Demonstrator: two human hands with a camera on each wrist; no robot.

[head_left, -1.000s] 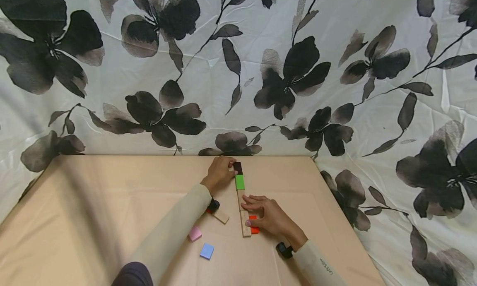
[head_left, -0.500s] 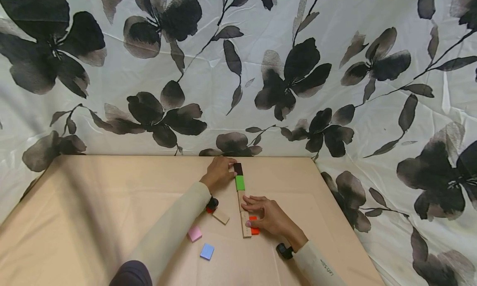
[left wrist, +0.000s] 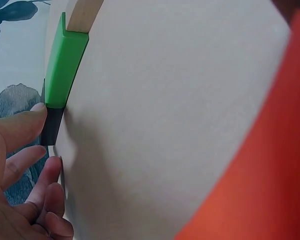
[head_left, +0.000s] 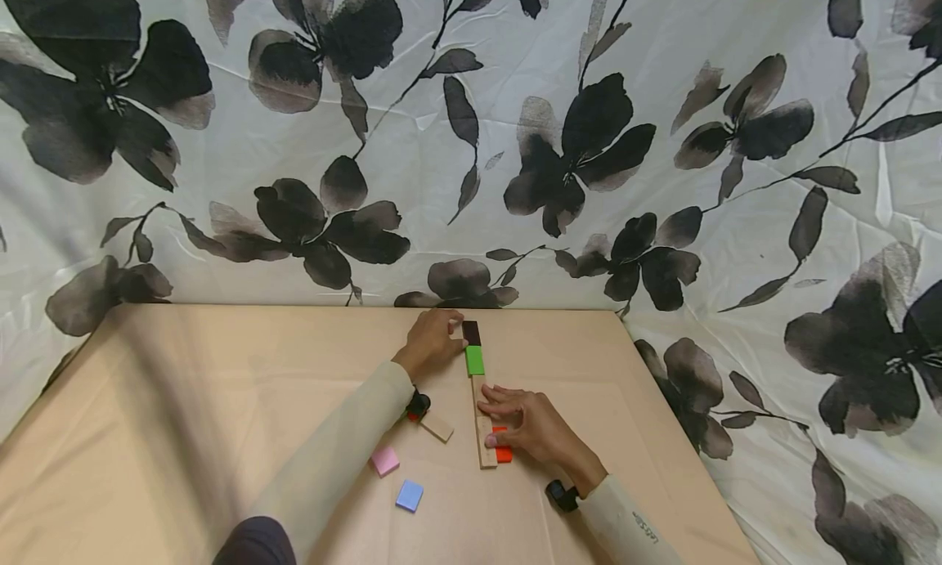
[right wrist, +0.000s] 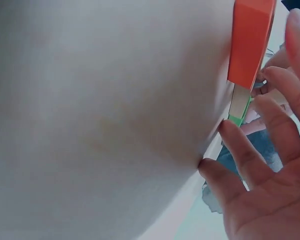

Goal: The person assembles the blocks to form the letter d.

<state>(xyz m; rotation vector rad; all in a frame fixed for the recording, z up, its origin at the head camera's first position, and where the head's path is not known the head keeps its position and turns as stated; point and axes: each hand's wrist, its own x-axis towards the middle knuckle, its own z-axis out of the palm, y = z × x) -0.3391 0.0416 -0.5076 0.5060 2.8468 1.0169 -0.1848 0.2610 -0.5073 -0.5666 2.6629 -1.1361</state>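
My left hand [head_left: 432,342] is at the far end of a row of blocks, with thumb and forefinger tips right at the black block [head_left: 471,333]. Against that block sits a green block [head_left: 474,360], then wooden blocks [head_left: 487,459] come nearer to me. Over the wooden part, my right hand [head_left: 530,422] has its fingers spread, and the thumb tip overlaps the nearest wooden block. A red-orange block [head_left: 504,455] lies alongside the row's right side, partly under the right hand. Its face is larger in the right wrist view, beyond the fingertips [right wrist: 229,127].
Left of the row lie a loose wooden block [head_left: 437,428], a pink block [head_left: 385,461] and a blue block [head_left: 409,495]. A red piece [head_left: 414,416] shows beside the left wrist camera. A floral cloth [head_left: 567,140] hangs behind the table [head_left: 589,344].
Both hands keep nearly the same place at the row. Only a slight shift of the head view shows, and the blocks stay put.
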